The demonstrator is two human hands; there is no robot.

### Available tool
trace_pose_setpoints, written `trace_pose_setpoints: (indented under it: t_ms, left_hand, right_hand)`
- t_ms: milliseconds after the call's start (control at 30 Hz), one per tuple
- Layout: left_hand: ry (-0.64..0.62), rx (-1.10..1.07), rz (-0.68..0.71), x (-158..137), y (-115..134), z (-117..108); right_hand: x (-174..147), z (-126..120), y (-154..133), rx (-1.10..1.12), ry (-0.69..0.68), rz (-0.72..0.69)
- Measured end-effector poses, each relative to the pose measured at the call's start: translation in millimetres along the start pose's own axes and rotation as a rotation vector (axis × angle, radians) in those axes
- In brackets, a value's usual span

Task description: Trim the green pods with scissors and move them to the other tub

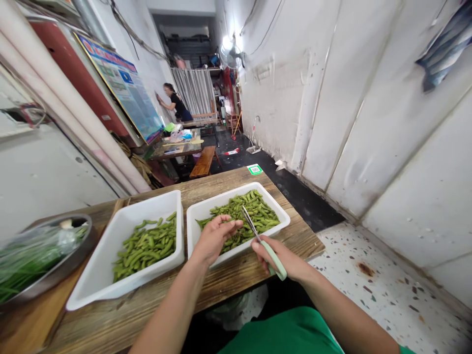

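Note:
My right hand (pixel 271 253) grips a pair of scissors (pixel 273 258) with pale green handles. The metal blades point up and away over the right white tray (pixel 285 219), slightly parted. My left hand (pixel 216 238) is above the same tray, left of the blades, its fingers curled together. Whatever is between the fingertips is too small to make out against the green pods behind. Many green soybean pods (pixel 258 206) fill that tray. Left of it stands a second white tray (pixel 94 273), tilted in view, with a heap of pods (pixel 151 246) toward its right side.
A metal bowl (pixel 90 233) with bagged green vegetables sits at the left of the wooden table (pixel 228 290). A green-framed code card (pixel 254 169) lies at the far edge. Beyond are a bench (pixel 204 161), a cluttered table (pixel 177 150) and a person (pixel 179 105) by the wall.

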State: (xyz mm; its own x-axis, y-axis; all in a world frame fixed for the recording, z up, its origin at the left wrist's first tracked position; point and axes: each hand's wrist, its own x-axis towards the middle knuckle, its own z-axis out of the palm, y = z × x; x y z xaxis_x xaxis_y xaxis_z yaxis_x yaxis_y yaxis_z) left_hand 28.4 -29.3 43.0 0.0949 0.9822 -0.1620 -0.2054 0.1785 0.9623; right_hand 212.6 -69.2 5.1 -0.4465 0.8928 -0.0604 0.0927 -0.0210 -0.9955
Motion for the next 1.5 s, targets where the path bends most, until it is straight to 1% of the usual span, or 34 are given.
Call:
trace_pose_setpoints:
  t_ms: [100, 167, 267, 333, 600, 700, 767, 933, 1000, 1033, 1067, 1100, 1133, 1167, 1200, 1233, 1267, 1300, 1333, 1367, 1400, 1433, 1467, 1500]
  left_hand:
    - [0.103, -0.049, 0.073, -0.2, -1.4, 4.1]
    - [0.145, -0.105, 0.079, -1.9, -2.5, 8.4]
    - [0.106, -0.221, 0.007, -6.1, -2.6, 15.1]
    - [0.093, -0.249, -0.024, -8.4, -2.1, 17.9]
    - [0.125, -0.165, -0.032, -7.2, -7.5, 14.4]
    - [0.129, -0.145, -0.045, -7.9, -8.6, 14.0]
    - [0.115, -0.132, -0.051, -8.7, -9.0, 15.5]
    - [0.109, -0.122, -0.055, -7.9, -13.6, 22.6]
    - [0.120, -0.082, -0.038, -6.4, -13.8, 18.7]
    - [0.155, -0.033, 0.006, -6.0, -12.0, 12.5]
    - [0.226, 0.048, 0.082, -6.2, -8.4, 3.0]
    - [0.335, 0.168, 0.185, -7.4, -3.0, -10.0]
    - [0.477, 0.325, 0.312, -9.8, 4.2, -25.9]
    - [0.643, 0.540, 0.425, -13.2, 12.7, -43.5]
    - [0.794, 0.780, 0.488, -17.4, 21.8, -61.4]
    - [0.878, 1.032, 0.485, -21.6, 30.7, -77.8]
    - [0.919, 1.246, 0.439, -25.2, 38.4, -91.4]
    - [0.943, 1.411, 0.383, -27.1, 44.3, -100.9]
    - [0.926, 1.534, 0.328, -26.7, 47.5, -105.8]
    - [0.871, 1.617, 0.292, -23.6, 47.9, -106.3]
    - [0.778, 1.670, 0.274, -17.6, 45.4, -103.1]
    - [0.657, 1.702, 0.268, -9.0, 40.3, -97.3]
    - [0.497, 1.725, 0.274, 1.6, 33.3, -90.2]
    - [0.360, 1.751, 0.238, 13.4, 25.1, -83.0]
  right_hand:
    - [-0.6, 1.7, 0.0, 0.026, -0.024, -0.006]
    - [-1.0, 3.2, -1.0, 0.037, -0.043, -0.013]
    - [-1.0, 5.0, -2.2, 0.040, -0.048, -0.005]
    - [-0.9, 5.4, -2.4, 0.037, -0.043, 0.004]
    - [-3.5, 0.2, -5.6, -0.065, -0.012, -0.016]
    - [-3.2, 0.2, -5.8, -0.082, -0.024, -0.032]
    - [-2.0, 1.9, -5.7, -0.067, -0.034, -0.030]
    - [0.3, 7.1, -7.8, 0.026, -0.010, -0.012]
    - [0.4, 7.5, -7.6, 0.047, -0.012, 0.025]
    - [0.3, 7.1, -6.7, 0.054, -0.016, 0.044]
    - [0.1, 6.4, -5.2, 0.057, -0.021, 0.054]
    - [-0.2, 5.5, -3.1, 0.059, -0.028, 0.056]
    - [-0.5, 4.5, -0.7, 0.064, -0.035, 0.051]
    - [-0.8, 3.4, 1.7, 0.068, -0.044, 0.042]
    - [-1.1, 2.5, 3.9, 0.072, -0.054, 0.030]
    - [-1.2, 1.8, 5.7, 0.070, -0.063, 0.019]
    - [-1.2, 1.4, 6.8, 0.072, -0.072, 0.015]
    - [-1.1, 1.3, 7.2, 0.075, -0.080, 0.018]
    - [-0.8, 1.4, 7.0, 0.079, -0.084, 0.024]
    - [-0.4, 1.7, 6.3, 0.082, -0.088, 0.032]
    - [-0.1, 2.1, 5.3, 0.084, -0.091, 0.037]
    - [0.2, 2.5, 4.0, 0.079, -0.092, 0.036]
    - [0.2, 2.7, 2.8, 0.070, -0.092, 0.032]
    - [0.0, 2.9, 1.5, 0.060, -0.095, 0.027]
